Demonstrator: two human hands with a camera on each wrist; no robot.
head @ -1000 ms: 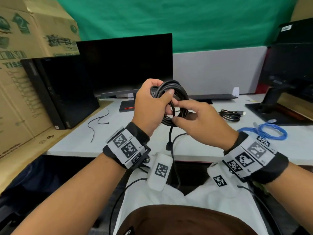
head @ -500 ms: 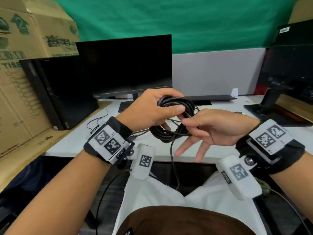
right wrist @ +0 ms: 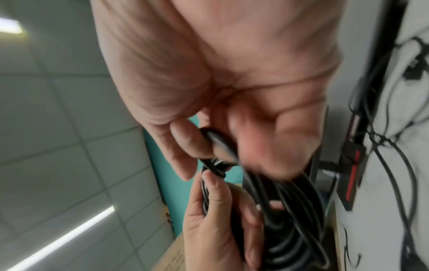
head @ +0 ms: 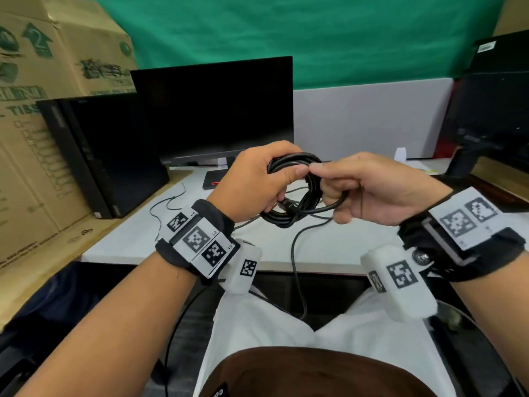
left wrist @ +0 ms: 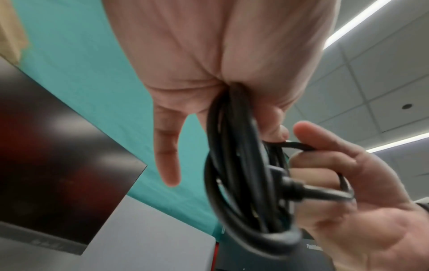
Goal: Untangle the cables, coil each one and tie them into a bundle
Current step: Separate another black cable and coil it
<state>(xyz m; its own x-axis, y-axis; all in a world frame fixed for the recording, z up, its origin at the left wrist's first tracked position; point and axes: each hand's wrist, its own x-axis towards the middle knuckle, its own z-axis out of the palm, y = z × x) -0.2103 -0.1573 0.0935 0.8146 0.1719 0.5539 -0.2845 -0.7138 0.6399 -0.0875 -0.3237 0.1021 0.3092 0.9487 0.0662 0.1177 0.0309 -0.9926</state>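
- Head view: the left hand [head: 252, 184] has its fingers curled round the black cable coil [head: 297, 193], held above the white worktop [head: 329, 245] in front of the dark monitor [head: 214, 110] at 12 o'clock. The right hand [head: 369, 193] pinches a strand at the coil's 3 o'clock side. A loose tail hangs down past the worktop edge toward 6 o'clock.
- Left wrist view: the left hand's fingers clamp the coil; one finger [left wrist: 167, 155] points straight. A plug [left wrist: 287, 181] lies across the loops.
- Right wrist view: blurred; the right hand's fingers [right wrist: 185, 146] are curled, pinching a strand.
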